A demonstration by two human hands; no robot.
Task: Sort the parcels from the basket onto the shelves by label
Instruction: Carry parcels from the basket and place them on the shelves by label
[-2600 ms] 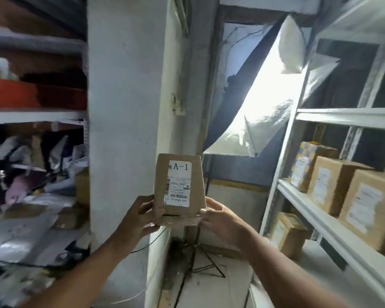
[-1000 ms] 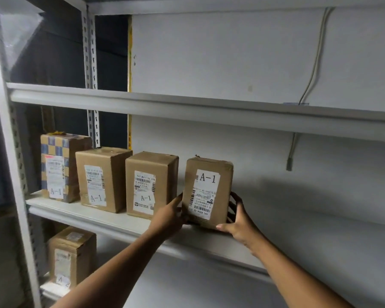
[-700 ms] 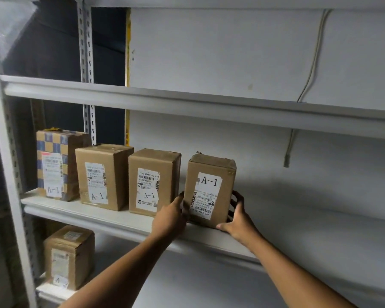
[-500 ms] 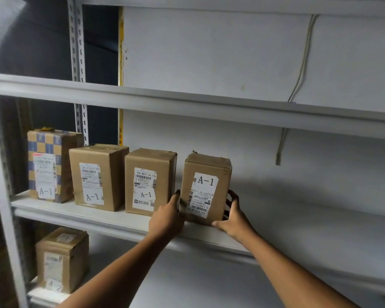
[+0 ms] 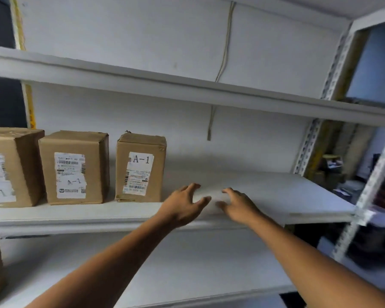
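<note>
Parcel (image 5: 140, 167) marked A-1 stands upright on middle shelf (image 5: 265, 192), 3rd in visible row, just right of 2 other boxes (image 5: 73, 167), small gap between. My left hand (image 5: 182, 205) and right hand (image 5: 238, 205) hover over bare shelf right of parcel, fingers spread, gripping nothing, clear of carton. Judgement: placement done, label faces out and reads plainly. To finish step well: draw both hands straight back without brushing carton, then go to basket, not in view, for next parcel.
</note>
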